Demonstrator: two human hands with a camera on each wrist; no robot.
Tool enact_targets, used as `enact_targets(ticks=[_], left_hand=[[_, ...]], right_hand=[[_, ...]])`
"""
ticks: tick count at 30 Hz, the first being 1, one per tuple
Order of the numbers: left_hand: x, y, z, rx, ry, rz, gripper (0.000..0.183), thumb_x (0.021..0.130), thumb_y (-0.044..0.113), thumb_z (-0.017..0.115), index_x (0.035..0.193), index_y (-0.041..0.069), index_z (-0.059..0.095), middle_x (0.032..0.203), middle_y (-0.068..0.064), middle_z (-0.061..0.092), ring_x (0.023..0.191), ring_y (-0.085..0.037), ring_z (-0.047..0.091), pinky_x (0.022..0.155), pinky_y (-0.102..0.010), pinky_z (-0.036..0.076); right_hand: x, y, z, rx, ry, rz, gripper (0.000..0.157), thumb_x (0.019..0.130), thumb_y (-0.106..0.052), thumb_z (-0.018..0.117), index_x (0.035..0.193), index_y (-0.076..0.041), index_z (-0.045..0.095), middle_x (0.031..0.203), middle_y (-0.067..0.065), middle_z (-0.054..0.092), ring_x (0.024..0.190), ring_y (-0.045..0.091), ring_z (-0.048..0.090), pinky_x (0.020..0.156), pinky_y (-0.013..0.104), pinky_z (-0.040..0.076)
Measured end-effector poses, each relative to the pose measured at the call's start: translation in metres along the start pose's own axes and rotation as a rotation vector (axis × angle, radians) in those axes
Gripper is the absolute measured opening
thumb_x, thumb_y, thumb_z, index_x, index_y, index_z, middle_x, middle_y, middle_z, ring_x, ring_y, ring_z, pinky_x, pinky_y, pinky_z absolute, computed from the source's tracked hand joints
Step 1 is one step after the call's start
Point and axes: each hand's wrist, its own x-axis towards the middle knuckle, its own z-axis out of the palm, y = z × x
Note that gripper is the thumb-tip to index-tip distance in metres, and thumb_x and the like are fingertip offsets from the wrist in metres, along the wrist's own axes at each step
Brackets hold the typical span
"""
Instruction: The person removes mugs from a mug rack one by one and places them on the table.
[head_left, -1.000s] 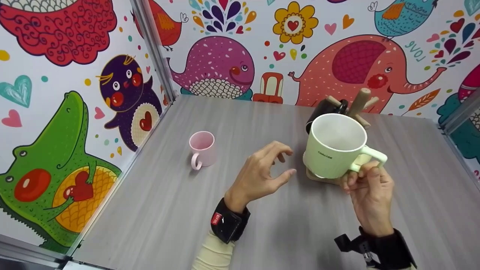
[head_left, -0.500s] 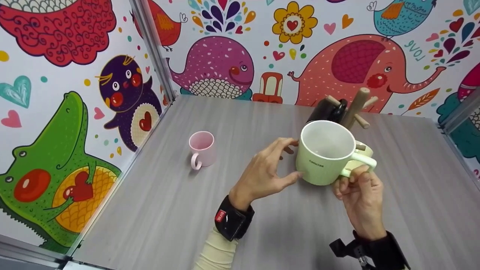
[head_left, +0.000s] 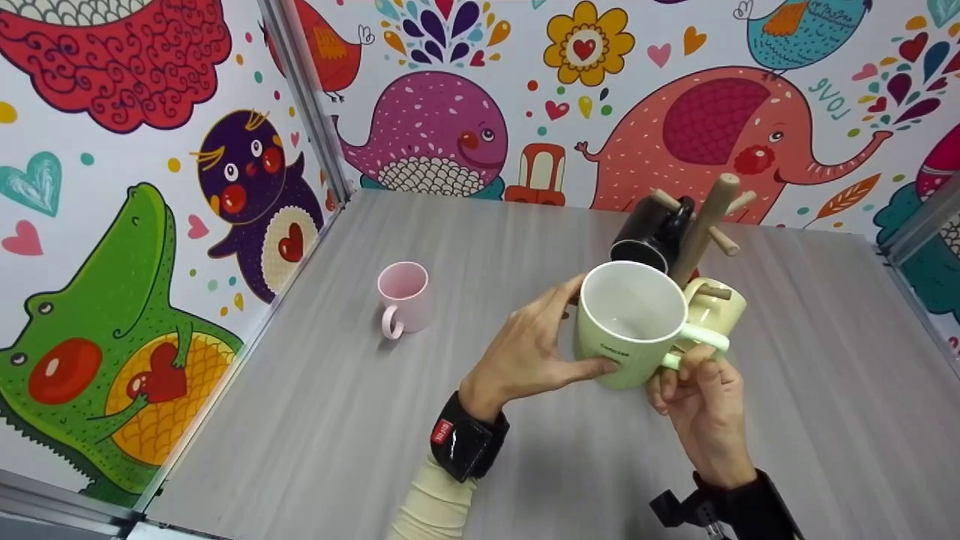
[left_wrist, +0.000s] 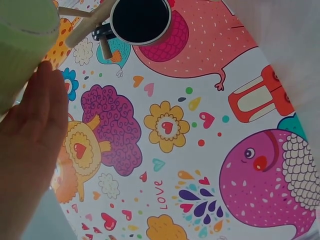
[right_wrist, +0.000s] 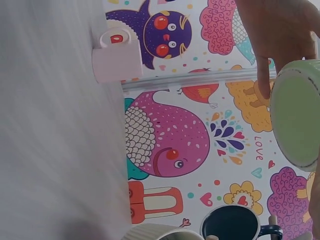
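A light green mug [head_left: 631,326] with small dark lettering is held upright above the table, its mouth facing up. The fingers of my right hand [head_left: 703,409] pinch its handle [head_left: 709,336]. My left hand [head_left: 529,346] grips the mug's left side, thumb across the front and fingers mostly hidden behind. In the left wrist view, the fingers [left_wrist: 44,102] lie along the green wall of the mug [left_wrist: 22,45]. From the right wrist, the mug's underside [right_wrist: 296,120] shows, clear of the table, with the left hand [right_wrist: 280,30] beyond it.
Behind the green mug stands a wooden mug tree [head_left: 703,229]. A black mug [head_left: 646,236] and a pale yellow mug [head_left: 724,311] hang on its pegs. A pink mug [head_left: 406,300] stands upright on the grey table [head_left: 315,420] at left. Printed panels rise at the back and left.
The green mug has moved left and toward me, uncovering the yellow mug. My left hand, apart from it a second ago, now grips its side. The right hand keeps the handle.
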Motion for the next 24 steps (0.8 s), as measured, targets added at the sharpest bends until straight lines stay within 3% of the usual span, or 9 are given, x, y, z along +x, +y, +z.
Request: enact_targets(ticks=[12, 24], left_hand=[[-0.0009, -0.0007, 0.0046, -0.026, -0.012, -0.042, 0.104, 0.07, 0.038, 0.094, 0.149, -0.001, 0.038, 0.134, -0.012, 0.06, 0.116, -0.018, 0.06, 0.094, -0.032, 0.051], [-0.001, -0.0022, 0.0072, -0.024, 0.025, -0.019, 0.1, 0.067, 0.037, 0.095, 0.143, -0.001, 0.041, 0.129, -0.012, 0.062, 0.111, -0.019, 0.064, 0.093, -0.029, 0.051]], right_hand=[[-0.0064, 0.0068, -0.0053, 0.022, -0.044, 0.033, 0.029, 0.11, -0.015, 0.041, 0.094, 0.007, 0.051, 0.084, 0.013, 0.063, 0.067, 0.024, 0.049, 0.057, 0.03, 0.036], [-0.007, 0.0083, -0.0085, 0.0, -0.047, 0.063, 0.028, 0.109, -0.015, 0.042, 0.096, 0.007, 0.055, 0.083, 0.012, 0.063, 0.067, 0.023, 0.054, 0.056, 0.03, 0.034]])
